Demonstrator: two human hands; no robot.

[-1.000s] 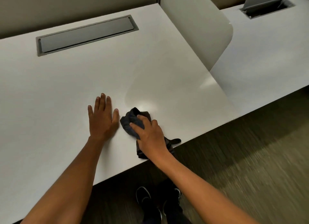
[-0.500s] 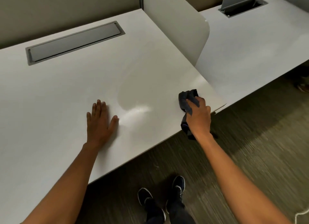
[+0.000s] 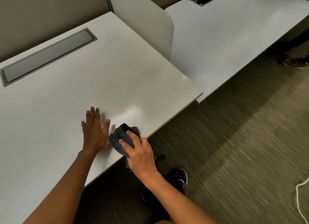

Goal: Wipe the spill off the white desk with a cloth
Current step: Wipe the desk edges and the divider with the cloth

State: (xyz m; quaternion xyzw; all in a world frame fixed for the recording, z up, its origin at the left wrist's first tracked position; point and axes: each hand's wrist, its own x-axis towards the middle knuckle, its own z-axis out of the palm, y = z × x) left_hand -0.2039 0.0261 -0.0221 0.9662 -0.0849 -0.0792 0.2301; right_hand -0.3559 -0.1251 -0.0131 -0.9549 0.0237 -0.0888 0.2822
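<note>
Right hand (image 3: 142,154) grips a bunched dark cloth (image 3: 121,137) at the near edge of the white desk (image 3: 117,73), its fingers curled over the top of the wad so that most of the cloth sticks out ahead and to the left of the knuckles while a loose end hangs off the edge under the palm. Left hand (image 3: 94,131) lies flat on the desk just beside the cloth, fingers straight and spread, thumb nearly touching the fabric, and a pale sheen (image 3: 128,112) shows on the desk just beyond both.
</note>
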